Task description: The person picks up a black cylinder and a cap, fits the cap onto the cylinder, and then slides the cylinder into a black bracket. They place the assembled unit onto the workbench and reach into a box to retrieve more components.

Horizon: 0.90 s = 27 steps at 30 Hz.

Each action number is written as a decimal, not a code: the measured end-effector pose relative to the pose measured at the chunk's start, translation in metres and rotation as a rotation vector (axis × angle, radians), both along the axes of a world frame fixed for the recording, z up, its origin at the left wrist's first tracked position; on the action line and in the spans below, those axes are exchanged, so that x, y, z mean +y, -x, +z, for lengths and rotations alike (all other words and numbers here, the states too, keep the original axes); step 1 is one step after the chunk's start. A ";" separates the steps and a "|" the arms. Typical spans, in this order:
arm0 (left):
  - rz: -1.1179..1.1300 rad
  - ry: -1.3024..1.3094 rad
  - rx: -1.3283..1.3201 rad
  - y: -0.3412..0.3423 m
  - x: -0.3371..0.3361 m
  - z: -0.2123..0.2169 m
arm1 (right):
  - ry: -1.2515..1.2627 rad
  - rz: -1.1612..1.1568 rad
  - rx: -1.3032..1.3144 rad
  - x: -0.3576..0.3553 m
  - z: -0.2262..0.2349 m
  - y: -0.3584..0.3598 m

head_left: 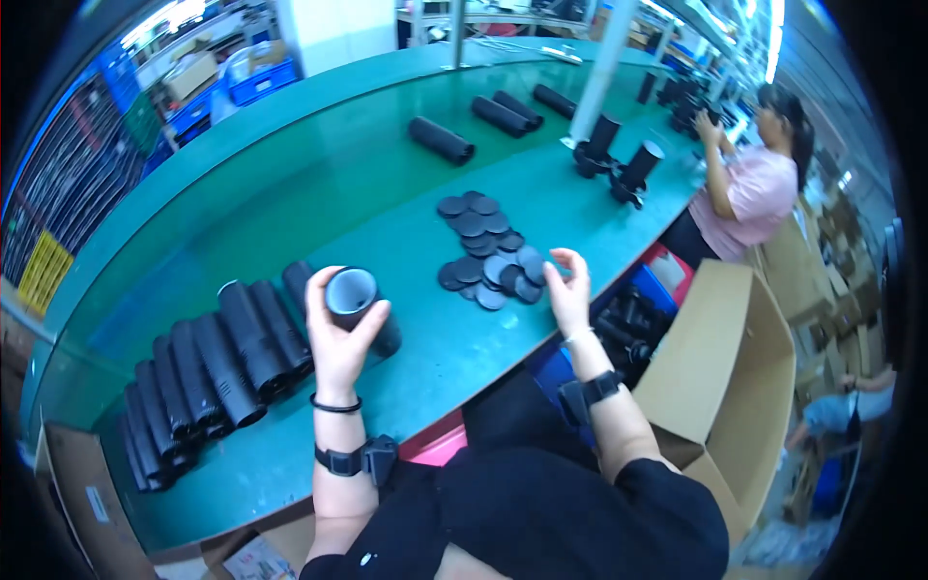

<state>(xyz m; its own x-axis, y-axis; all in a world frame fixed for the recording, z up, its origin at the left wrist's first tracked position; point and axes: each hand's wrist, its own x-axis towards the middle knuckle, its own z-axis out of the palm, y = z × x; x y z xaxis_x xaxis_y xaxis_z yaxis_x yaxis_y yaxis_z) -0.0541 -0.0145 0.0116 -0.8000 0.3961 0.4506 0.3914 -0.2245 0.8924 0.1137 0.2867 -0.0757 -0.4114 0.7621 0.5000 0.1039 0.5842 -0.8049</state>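
Note:
My left hand point(340, 338) is wrapped round a black tube point(389, 333), whose open end faces up and shows a grey inside. My right hand point(572, 295) is at the right edge of a loose pile of thin black discs point(491, 270). Its thumb and forefinger are bent around the rim of one disc point(530, 263). Left of my left hand, several black tubes point(224, 360) lie side by side in a slanting row on the green table point(416, 391).
More black tubes point(441, 141) lie along the far side. Two upright tubes on stands point(638, 166) are near a metal post point(604, 72). A person in pink point(749, 198) works at the far right. An open carton point(701, 348) and a blue bin of black parts point(633, 319) sit beside the table.

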 end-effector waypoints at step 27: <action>-0.197 -0.079 -0.015 0.009 -0.008 -0.022 | -0.508 0.686 -0.971 0.017 0.044 0.191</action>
<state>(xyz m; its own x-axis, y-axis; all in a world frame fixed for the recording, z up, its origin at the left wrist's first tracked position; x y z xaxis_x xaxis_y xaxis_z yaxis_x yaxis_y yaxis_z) -0.0629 -0.0230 -0.0107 -0.7175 0.5094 0.4752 0.3204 -0.3644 0.8744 -0.0776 0.3037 -0.0317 -0.9964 0.0659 -0.0527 0.0768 0.9671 -0.2425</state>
